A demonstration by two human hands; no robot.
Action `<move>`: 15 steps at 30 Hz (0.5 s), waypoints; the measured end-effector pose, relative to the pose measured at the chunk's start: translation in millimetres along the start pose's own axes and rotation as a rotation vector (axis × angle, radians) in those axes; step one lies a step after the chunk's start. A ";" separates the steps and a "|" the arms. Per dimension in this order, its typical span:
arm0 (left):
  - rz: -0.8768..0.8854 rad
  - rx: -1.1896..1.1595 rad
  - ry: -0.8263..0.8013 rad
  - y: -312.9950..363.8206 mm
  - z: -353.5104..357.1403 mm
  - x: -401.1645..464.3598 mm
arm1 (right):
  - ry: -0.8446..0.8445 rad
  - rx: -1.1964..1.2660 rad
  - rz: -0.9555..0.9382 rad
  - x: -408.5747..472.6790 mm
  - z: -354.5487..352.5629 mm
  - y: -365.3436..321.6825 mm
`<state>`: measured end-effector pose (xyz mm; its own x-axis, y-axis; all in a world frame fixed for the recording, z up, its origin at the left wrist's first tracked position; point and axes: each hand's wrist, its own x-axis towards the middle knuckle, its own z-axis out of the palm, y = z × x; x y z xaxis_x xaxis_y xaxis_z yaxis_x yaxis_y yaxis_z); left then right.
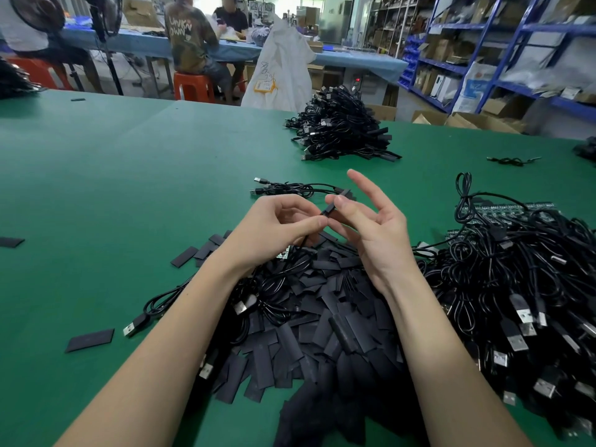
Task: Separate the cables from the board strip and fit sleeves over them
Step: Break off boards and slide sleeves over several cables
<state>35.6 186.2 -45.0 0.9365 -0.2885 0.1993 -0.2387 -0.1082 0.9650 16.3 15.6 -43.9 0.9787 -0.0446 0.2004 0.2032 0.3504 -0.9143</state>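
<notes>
1. Sleeves [322, 324] heaped nearest, many left.
2. Unsleeved cables [516, 279] piled right; finished pile [342, 130] far, so work is roughly midway.
3. Left hand [274, 227] pinches a cable [303, 241]; right hand [371, 221] pinches one sleeve [328, 211] onto it, other fingers spread.

I see both hands mid-frame: left hand [271, 227] and right hand [364, 221] pinch a short black tubular sleeve [328, 210] on a thin black cable [301, 243]. Pile of flat black sleeves [322, 317] below, tangled USB cables [516, 285] at right, on green table mat [96, 188].
</notes>
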 end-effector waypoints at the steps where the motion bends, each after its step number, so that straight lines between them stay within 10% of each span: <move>1: -0.008 -0.001 -0.008 -0.4 -0.7 -0.4 | 0.007 -0.001 -0.013 -0.2 -0.5 -0.7; 15: -0.030 -0.083 -0.026 -5.9 2.3 0.2 | 0.010 -0.134 -0.128 4.2 -4.9 3.3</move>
<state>36.6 184.6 -51.0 0.9357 -0.3108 0.1668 -0.1875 -0.0379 0.9815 21.2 12.0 -47.8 0.9447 -0.0906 0.3151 0.3275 0.2131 -0.9205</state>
